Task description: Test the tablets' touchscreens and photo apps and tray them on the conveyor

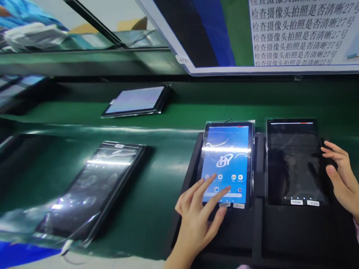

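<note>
My left hand [200, 209] is over the lower part of a tablet [227, 149] with a lit blue home screen, its fingers spread across the icons. To the right lies a second tablet [294, 160] with a mostly dark screen and a row of small icons low down. Beside its right edge is my right hand [342, 179], fingers apart and holding nothing; whether the fingertips touch the edge I cannot tell. Both tablets rest in a black tray [303, 235] and carry small white labels at the bottom.
Left of the tray, a dark-screened tablet [92, 190] lies at a slant on the green mat [157, 179]. A tablet with a pale screen [134, 100] lies farther back. More devices [19, 89] sit at the far left. A printed sheet [294, 37] hangs above the bench.
</note>
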Demonstrator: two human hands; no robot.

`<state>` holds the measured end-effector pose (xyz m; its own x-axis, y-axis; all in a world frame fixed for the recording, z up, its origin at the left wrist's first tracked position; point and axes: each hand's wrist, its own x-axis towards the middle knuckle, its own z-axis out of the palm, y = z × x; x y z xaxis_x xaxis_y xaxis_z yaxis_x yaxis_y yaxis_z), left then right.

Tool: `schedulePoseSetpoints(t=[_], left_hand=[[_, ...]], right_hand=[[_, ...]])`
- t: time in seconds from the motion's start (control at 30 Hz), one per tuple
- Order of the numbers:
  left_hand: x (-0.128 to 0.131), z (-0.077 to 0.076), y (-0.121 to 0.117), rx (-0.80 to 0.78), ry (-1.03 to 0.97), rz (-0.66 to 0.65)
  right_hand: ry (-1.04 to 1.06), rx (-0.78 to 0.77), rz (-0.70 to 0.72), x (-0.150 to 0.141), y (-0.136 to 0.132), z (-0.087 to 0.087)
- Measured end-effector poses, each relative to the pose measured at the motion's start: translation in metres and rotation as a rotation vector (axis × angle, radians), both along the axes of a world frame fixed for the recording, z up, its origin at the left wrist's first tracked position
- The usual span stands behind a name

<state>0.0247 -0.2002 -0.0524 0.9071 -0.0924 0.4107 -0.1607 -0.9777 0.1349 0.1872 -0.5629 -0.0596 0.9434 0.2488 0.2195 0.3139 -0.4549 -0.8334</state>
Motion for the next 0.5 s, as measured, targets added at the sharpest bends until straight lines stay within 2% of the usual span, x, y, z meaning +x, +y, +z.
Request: schedulePoseSetpoints(t=[0.13, 0.27, 0.5], left_hand=[[0.001, -0.005, 0.007, -0.159, -0.016, 0.101], [0.003, -0.009, 0.01, -0.293, -0.037, 0.118], [0.003, -0.014, 0.014, -0.332, -0.046, 0.115]], right_hand=[[0.045, 0.184, -0.081, -0.002, 0.001, 0.0], [0.087, 0.304, -0.144, -0.002, 0.0, 0.001], [0.148, 0.382, -0.155, -0.002, -0.001, 0.0]])
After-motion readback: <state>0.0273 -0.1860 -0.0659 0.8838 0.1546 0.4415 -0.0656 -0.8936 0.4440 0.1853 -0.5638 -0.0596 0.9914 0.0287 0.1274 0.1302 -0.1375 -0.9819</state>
